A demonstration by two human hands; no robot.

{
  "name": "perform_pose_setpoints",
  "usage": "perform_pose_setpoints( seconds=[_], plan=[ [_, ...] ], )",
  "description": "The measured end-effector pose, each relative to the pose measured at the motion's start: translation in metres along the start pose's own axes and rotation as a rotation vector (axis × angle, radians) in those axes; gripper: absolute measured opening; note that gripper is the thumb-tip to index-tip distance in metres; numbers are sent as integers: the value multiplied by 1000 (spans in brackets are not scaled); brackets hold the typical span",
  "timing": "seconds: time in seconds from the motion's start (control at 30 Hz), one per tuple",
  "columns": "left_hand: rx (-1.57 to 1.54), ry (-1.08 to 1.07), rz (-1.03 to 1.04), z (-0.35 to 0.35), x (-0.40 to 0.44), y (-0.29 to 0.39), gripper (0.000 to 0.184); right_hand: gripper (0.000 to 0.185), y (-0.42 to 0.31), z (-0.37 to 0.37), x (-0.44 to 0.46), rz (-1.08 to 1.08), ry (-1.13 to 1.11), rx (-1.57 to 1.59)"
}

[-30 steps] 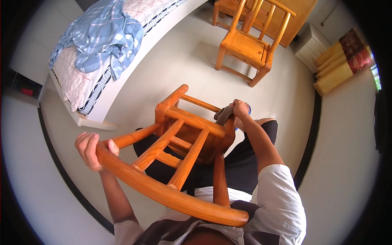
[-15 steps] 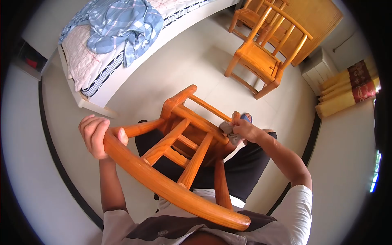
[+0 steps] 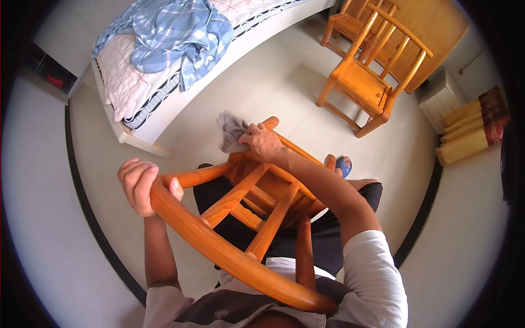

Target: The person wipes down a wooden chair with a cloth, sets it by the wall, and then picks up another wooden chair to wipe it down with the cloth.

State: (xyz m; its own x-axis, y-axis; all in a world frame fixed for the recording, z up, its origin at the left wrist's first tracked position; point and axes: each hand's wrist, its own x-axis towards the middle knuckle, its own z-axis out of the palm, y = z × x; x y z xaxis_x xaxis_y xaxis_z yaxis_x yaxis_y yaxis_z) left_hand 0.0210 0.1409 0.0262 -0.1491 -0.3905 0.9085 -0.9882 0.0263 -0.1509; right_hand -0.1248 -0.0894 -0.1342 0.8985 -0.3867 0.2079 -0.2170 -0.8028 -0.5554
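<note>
A wooden chair (image 3: pixel 229 252) lies tilted across my lap, its curved top rail toward me and its legs pointing away. My left hand (image 3: pixel 143 186) is wrapped round the left end of the top rail. Reaching across the chair, my right hand (image 3: pixel 263 143) holds a grey cloth (image 3: pixel 233 131) at the far left leg, near the seat's corner. The cloth hangs out to the left of the leg and is blurred. My right forearm hides part of the chair frame.
Upper left, a bed (image 3: pixel 147 143) bears a blue checked cloth (image 3: pixel 180 35). A second wooden chair (image 3: pixel 361 82) stands upper right, with another behind it. Beyond are a white cabinet (image 3: pixel 442 101) and a yellow and red curtain (image 3: pixel 470 131). My sandalled foot (image 3: pixel 343 166) shows past the chair.
My right hand has moved with the cloth from the chair's right leg across to the far left leg. My left hand keeps its hold on the rail. The view has shifted somewhat.
</note>
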Motion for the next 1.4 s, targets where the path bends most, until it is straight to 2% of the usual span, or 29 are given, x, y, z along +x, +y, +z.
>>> perform_pose_setpoints(
  seconds=[0.03, 0.07, 0.1, 0.17, 0.2, 0.23, 0.3, 0.33, 0.4, 0.53, 0.6, 0.63, 0.7, 0.83, 0.9, 0.97, 1.07, 1.13, 1.3, 1.37, 1.4],
  plan=[
    [0, -2, -5, -1, 0, 0, 29, 30, 5, 9, 1, 74, -90, 22],
    [4, -7, -9, -1, -1, 0, 29, 31, 36, 41, 6, 195, -42, 203],
    [-5, 7, -10, 0, -2, 0, 28, 31, 49, 54, 7, 191, -49, 203],
    [-10, 18, -18, 1, -3, 0, 28, 32, 61, 67, 7, 368, 110, 429],
    [-12, 32, -10, 2, -3, -1, 29, 40, 51, 60, 4, 420, 114, 323],
    [-17, 48, 0, 4, -2, -2, 29, 40, 43, 54, 4, 424, 118, 322],
    [-15, 47, 4, 5, -1, -2, 29, 48, 32, 44, 5, 534, -17, 30],
    [-3, 42, 6, 4, -1, -2, 29, 48, 34, 42, 5, 539, -14, 26],
    [-5, 46, 9, 5, -1, -1, 29, 52, 37, 35, 10, 536, -189, -90],
    [-1, 14, -9, 1, 1, 1, 28, 46, 39, 28, 13, 553, -237, -272],
    [1, 27, -6, 2, -2, 0, 28, 44, 59, 40, 7, 694, -267, -314],
    [-7, 37, -10, 2, -4, 0, 28, 44, 67, 42, 3, 690, -269, -316],
    [-2, 42, -13, 1, -3, 1, 28, 41, 81, 42, -10, 748, -395, -385],
    [-3, 88, 22, 6, 6, 1, 28, 43, 94, 31, -45, 756, -298, -181],
    [-8, 61, -16, 3, 5, 5, 28, 44, 104, 27, -66, 654, -289, -67],
    [-15, 33, -49, 2, 3, 5, 28, 44, 111, 21, -87, 642, -290, -118],
    [5, 36, 20, 2, -2, -1, 28, 46, 118, -5, -112, 658, -380, -172],
    [-4, 8, -8, 1, -2, 1, 28, 47, 125, -26, -132, 584, -432, -303],
    [-23, -7, -12, 3, -1, 2, 27, 49, 113, -69, -150, 737, -588, -349],
    [-23, -15, -7, 3, 1, 2, 27, 46, 123, -75, -162, 610, -717, -402],
    [-16, -14, -4, 3, 2, 3, 27, 46, 124, -79, -159, 613, -713, -400]
  ],
)
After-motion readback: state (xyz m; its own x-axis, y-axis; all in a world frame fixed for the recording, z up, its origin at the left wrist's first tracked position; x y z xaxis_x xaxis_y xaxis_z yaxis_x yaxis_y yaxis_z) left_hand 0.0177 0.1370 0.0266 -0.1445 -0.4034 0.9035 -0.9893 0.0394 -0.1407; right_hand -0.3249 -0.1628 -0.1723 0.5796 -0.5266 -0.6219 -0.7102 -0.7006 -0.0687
